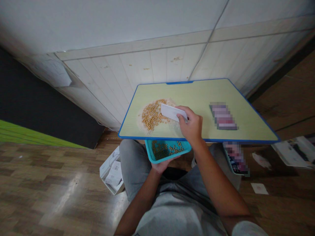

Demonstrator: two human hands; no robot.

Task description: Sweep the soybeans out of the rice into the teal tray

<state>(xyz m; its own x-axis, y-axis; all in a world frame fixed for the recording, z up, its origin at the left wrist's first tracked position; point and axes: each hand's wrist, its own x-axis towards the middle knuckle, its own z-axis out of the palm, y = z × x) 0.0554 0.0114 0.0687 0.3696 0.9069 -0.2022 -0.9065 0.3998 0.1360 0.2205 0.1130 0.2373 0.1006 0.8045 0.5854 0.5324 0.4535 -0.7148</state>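
Observation:
My right hand (192, 126) pinches a white card (172, 112) between thumb and fingers. The card is tilted over the table, its left end beside a spread of round yellow beans (151, 116) that look like soybeans. Fine pale grains (143, 128) lie around and among them. Under the table's front edge, my left hand (162, 166) grips a turquoise plastic basket (169, 158) from below, its fingers mostly hidden beneath. More beans (159, 150) lie inside the basket, and the table edge hides its far rim.
The small pale-green table (197, 90) has a blue rim and stands against a white panelled wall (137, 67). A phone-like object (223, 117), blurred out, lies on its right side. Another phone (236, 160) rests on my right thigh. An open white box (113, 173) sits on the floor at left.

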